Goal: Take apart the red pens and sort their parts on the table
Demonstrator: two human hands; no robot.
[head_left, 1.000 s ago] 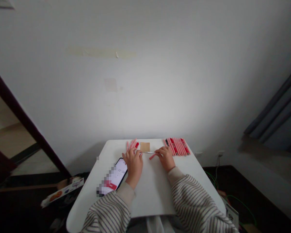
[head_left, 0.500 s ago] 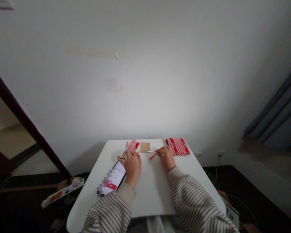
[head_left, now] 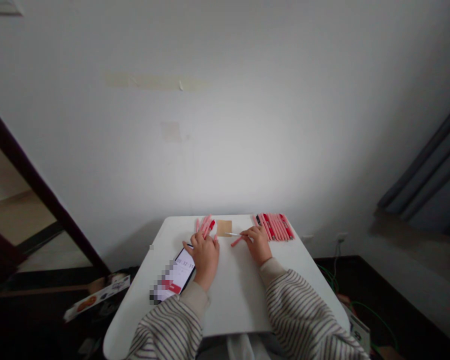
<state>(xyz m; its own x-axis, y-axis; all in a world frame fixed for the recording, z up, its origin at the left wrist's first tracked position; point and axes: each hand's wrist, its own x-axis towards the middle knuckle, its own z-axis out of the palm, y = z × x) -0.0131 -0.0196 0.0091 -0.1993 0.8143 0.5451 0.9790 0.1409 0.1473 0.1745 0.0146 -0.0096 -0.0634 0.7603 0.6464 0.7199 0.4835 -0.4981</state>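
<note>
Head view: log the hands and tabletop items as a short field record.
Left hand: beside the smaller pen group; grip unclear
Right hand: pinching slim white rod; pink tube alongside
Larger pen row: mostly pink, some red; far right corner of white table
Brown square: between the pen groups
Phone: left of left hand, timer digits showing

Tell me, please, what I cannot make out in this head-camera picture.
All in the head view:
Slim white rod: one end is hidden by the right hand.
Left hand: its back hides what, if anything, it grips.
Black-edged rectangular phone: pixel blocks cover its left edge.
Row of pink and red pen-like sticks: any lettering is too small.
Grey fabric curtain: cut off by the right edge.
</note>
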